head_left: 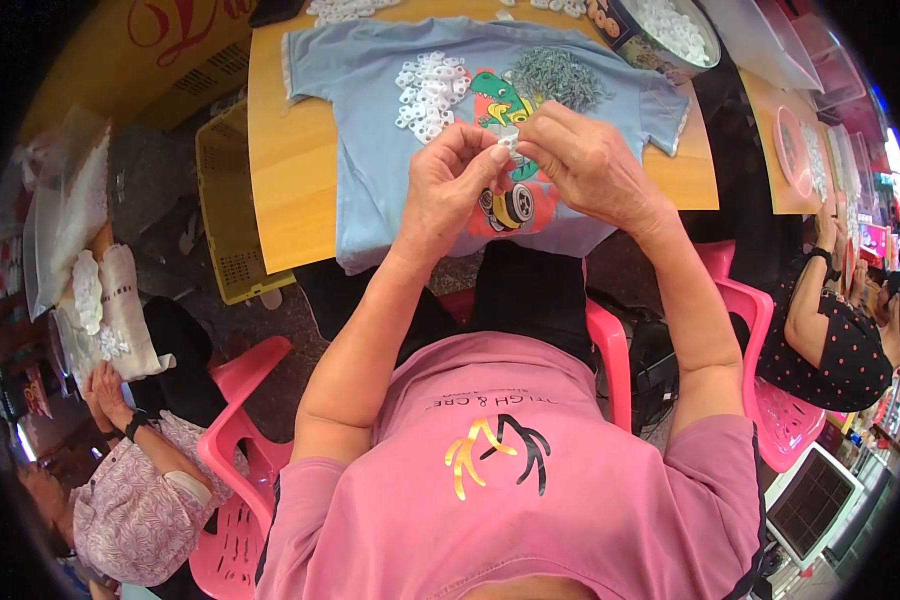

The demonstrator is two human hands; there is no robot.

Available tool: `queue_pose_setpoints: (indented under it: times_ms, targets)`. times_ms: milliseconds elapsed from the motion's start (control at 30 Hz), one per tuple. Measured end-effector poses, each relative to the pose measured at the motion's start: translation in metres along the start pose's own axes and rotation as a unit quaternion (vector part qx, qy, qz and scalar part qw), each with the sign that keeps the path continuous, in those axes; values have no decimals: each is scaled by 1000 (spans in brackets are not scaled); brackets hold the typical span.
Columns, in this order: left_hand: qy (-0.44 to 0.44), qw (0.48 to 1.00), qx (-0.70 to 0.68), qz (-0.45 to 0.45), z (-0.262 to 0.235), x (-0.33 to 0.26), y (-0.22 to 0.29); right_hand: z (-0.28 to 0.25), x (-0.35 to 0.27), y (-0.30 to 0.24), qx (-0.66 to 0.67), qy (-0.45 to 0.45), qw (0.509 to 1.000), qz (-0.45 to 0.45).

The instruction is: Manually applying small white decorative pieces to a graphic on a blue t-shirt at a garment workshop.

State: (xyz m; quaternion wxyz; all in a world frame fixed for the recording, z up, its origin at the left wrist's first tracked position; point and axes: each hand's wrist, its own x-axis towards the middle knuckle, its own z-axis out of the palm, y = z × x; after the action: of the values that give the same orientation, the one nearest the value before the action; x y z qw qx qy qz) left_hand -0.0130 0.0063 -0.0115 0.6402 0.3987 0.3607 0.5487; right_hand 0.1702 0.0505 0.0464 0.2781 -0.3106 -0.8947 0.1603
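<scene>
Over a light blue T-shirt (pixel 370 150) spread on the table, both my hands meet at chest height. My left hand (pixel 445 190) pinches a small white plastic piece (pixel 510 144) between thumb and fingers. My right hand (pixel 590 165) is closed against the same piece; its fingertips hide whatever else they may hold. Just beyond my left hand lies a pile of small white plastic pieces (pixel 430 95) with holes. Past my right hand is a heap of thin grey metal pins or nails (pixel 560 78). The shirt's dinosaur and car print (pixel 510 205) shows partly beneath my hands.
A round tin (pixel 660 35) of white pieces stands at the far right of the wooden table (pixel 285 200). A yellow crate (pixel 225 200) sits to the left. People on pink chairs (pixel 245 450) work at either side. A pink basin (pixel 792 150) is on the right-hand table.
</scene>
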Motion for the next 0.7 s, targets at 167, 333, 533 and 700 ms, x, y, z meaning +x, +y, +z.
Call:
queue_pose_setpoints:
  times_ms: [167,333,533,700]
  targets:
    - [-11,1000,-18,0,-1,0,0,6,0,2,76,-15,997,-19]
    - [-3,1000,11,10,0,-3,0,13,-3,3,123,-11,992,20]
    - [16,997,74,24,4,-8,-3,11,-3,-3,109,-19,993,30]
    - [24,993,92,69,9,-9,-4,-6,-1,9,131,-95,985,63]
